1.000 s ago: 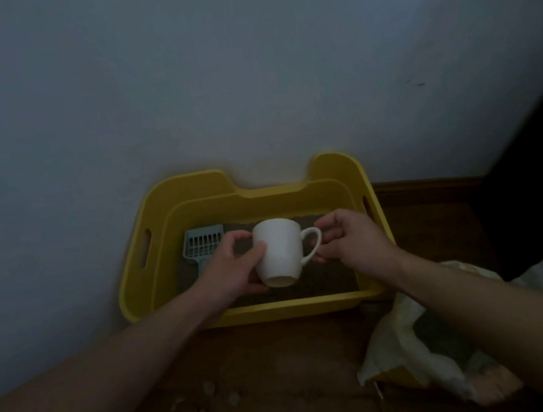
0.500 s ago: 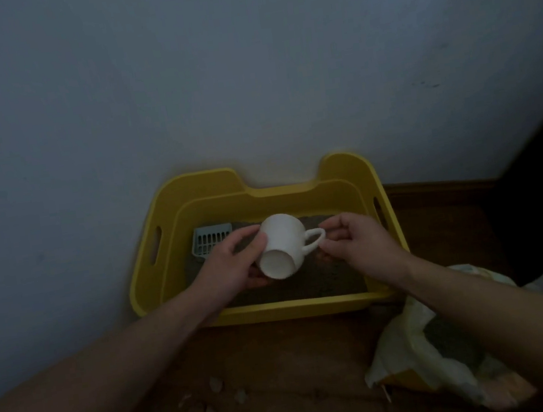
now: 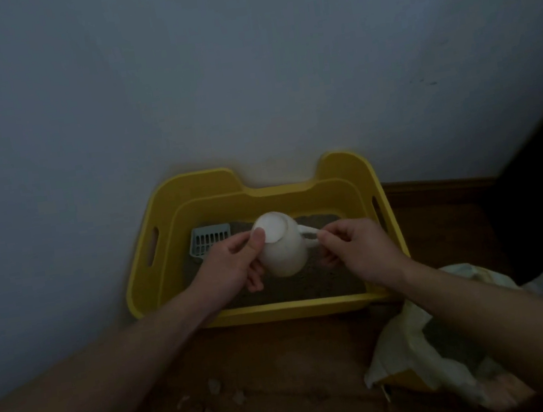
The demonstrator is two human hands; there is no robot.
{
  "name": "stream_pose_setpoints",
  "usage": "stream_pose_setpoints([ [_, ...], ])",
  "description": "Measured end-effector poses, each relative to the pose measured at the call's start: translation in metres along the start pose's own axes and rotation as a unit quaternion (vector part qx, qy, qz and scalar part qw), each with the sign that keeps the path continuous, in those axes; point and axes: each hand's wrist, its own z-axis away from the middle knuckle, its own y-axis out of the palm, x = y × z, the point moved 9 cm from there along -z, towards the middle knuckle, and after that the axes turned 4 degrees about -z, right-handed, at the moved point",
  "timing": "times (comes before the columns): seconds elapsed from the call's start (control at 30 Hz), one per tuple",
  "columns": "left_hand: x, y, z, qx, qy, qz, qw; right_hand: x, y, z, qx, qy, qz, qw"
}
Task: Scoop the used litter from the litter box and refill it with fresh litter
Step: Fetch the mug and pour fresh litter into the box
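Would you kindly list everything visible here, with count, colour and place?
wall: one, grey-blue, behind everything
floor: one, brown wood, underfoot
litter box: one, yellow, on the floor against the wall
litter: one layer, grey-brown, inside the litter box
scoop: one, pale blue, slotted, far-left corner of the box
mug: one, white, upended above the litter
bag: one, pale yellow, open, floor right of the box
crumbs: several, pale, floor in front of the box
left hand: one, grip round the mug's body, thumb on its base
right hand: one, pinching the mug's handle
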Motion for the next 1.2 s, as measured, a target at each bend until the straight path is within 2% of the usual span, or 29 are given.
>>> stream_pose_setpoints([
  [0.23, -0.013, 0.01, 0.0, 0.004, 0.017, 0.016, 1.0, -0.001, -0.013, 0.001, -0.018, 0.004, -0.031, 0.999],
  [0.53, -0.023, 0.022, 0.0, 0.0, 0.003, 0.042, 0.999, 0.005, -0.033, 0.007, -0.041, 0.036, -0.165, 0.985],
  [0.73, -0.028, 0.025, 0.008, 0.003, -0.003, 0.059, 0.998, 0.013, -0.044, 0.016, -0.057, 0.025, -0.158, 0.985],
  [0.87, -0.037, 0.033, 0.01, 0.03, 0.016, 0.022, 0.999, 0.018, -0.043, 0.021, -0.041, 0.01, -0.156, 0.987],
  [1.2, -0.06, 0.04, 0.01, 0.001, 0.085, -0.009, 0.996, 0.028, -0.059, 0.031, -0.064, 0.002, -0.138, 0.988],
])
